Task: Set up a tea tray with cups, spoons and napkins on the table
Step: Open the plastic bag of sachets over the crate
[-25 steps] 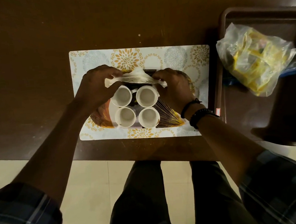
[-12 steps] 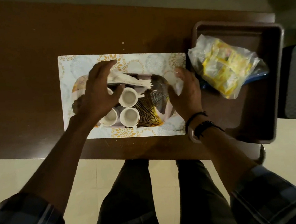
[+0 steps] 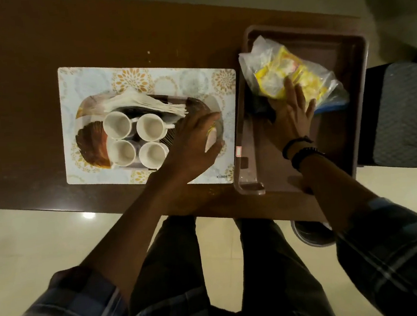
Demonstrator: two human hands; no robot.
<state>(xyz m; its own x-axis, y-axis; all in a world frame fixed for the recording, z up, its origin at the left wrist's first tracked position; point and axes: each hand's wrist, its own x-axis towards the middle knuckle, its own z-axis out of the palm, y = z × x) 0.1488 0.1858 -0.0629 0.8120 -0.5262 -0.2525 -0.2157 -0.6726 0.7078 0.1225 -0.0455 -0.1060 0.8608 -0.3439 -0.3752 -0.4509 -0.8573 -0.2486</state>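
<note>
Table: right hand touches bag.

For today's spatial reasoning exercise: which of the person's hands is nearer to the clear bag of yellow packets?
Right. The right hand reaches into the brown bin with its fingertips on the bag. The left hand rests over the tea tray's right end, apart from it.

A dark brown wooden table runs across the upper part of the view, its near edge standing over a pale, glossy tiled floor. Small bright spots of ceiling light reflect off the tiles to the left and the right. At the table's right end sits a dark seat with a mesh-like surface.
</note>
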